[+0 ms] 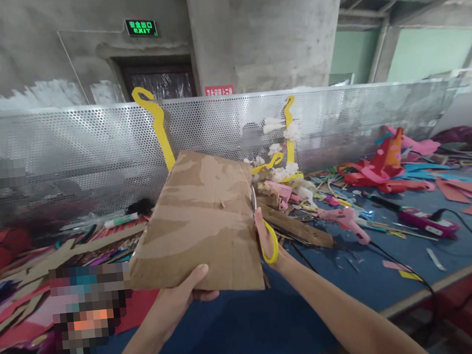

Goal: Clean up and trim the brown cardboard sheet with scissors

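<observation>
A flat brown cardboard piece point(199, 225), with patches of torn surface, is held up above the blue table. My left hand point(194, 285) grips its lower edge, thumb on top and fingers beneath. Scissors point(272, 243) with yellow handles are in my right hand point(269, 243), at the cardboard's right edge. Part of a blade shows along that edge; the rest is hidden. Behind the cardboard stands a curved yellow strip point(159, 128). Another yellow upright point(289, 133) with white fluffy tufts is farther right.
A pink glue gun point(344, 222) and a purple tool point(428, 222) lie right, with trailing cords. Red and orange paper shapes point(385, 162) are piled beyond. Cardboard strips and paper scraps point(33, 285) cover the left side. A perforated metal screen point(206, 127) runs along the back.
</observation>
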{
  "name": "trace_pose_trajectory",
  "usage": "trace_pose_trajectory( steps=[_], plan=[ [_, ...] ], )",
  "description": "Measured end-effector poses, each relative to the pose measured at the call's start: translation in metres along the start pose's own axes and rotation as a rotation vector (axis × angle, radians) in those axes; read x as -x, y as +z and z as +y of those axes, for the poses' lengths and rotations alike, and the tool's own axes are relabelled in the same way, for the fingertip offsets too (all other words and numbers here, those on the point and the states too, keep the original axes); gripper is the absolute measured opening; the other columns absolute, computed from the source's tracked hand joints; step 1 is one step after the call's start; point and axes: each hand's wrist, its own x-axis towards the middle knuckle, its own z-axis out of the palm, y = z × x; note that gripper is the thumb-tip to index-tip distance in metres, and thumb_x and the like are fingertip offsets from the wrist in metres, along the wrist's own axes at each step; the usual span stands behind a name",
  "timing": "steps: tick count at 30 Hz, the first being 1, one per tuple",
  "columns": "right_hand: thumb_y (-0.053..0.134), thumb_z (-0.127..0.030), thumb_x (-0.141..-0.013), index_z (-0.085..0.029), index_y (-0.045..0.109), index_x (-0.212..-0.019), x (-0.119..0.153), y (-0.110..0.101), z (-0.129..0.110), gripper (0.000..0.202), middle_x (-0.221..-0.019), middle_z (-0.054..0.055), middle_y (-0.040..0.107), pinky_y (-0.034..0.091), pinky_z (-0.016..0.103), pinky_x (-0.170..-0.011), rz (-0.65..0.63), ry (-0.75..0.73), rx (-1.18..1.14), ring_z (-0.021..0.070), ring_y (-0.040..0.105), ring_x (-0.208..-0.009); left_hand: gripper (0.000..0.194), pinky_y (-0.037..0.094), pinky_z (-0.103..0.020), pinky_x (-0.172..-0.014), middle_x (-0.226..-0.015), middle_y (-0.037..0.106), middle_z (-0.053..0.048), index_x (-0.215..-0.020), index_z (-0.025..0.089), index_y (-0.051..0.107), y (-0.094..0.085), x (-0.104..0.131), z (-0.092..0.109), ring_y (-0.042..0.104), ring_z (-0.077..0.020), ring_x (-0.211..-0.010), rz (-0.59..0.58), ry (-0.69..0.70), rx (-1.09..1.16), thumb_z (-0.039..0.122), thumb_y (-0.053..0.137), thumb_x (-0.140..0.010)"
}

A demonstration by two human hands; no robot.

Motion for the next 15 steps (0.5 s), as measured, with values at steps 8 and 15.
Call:
trace_pose_trajectory(
  steps=[8,15],
  plan=[
    [0.043,-0.078,-0.092,-0.023,0.07,-0.127,0.003,0.007,0.005,0.07,-0.117,0.004,0.078,0.05,0.044,-0.109,-0.1,0.049,-0.1,0.0276,0.065,-0.126,0.066,0.067,-0.035,-0.06,-0.114,0.077,-0.015,-0.127,0.016,0.066,0.001,0.0,0.002,0.077,-0.0302,-0.087,0.007,0.005,0.045,0.036,0.089,-0.069],
    [0.053,-0.072,-0.092,-0.024,0.063,-0.135,-0.002,0.004,-0.004,0.064,-0.125,0.006,0.075,0.05,0.046,-0.11,-0.197,0.19,-0.185,0.0254,0.065,-0.126,0.05,0.068,-0.039,-0.064,-0.1,0.077,-0.014,-0.106,0.011,0.073,-0.007,-0.002,0.0,0.076,-0.0288,-0.081,-0.007,-0.025,-0.064,0.04,0.089,-0.069]
  ],
)
